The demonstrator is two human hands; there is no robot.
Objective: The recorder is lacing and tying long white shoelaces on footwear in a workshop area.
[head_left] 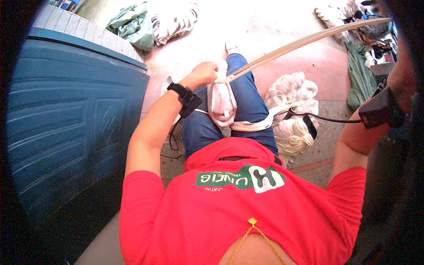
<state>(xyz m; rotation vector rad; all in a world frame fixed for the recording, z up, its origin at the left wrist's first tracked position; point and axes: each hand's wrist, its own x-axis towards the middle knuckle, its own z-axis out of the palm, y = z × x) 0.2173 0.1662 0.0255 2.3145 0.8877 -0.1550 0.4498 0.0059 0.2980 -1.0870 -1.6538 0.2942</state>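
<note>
Pinkish floor [329, 77] under us; pale bundle [222, 104] btwn our thighs [251, 99], cords [344, 29] running up-right, white heap [291, 90] beside our R leg. L hand [205, 73] clenches bundle's top; R hand [401, 75] dim at rim, can't tell its grip.

Long strands [344, 27], cream; netted bundle [216, 99], off-white. Shirt [238, 207], plain red with green-and-white chest print; trousers [244, 86], blue; necklace [252, 221], gold. Panelled door [66, 119], dark blue; sack [140, 33], green; floor [333, 84], pink and grey.
</note>
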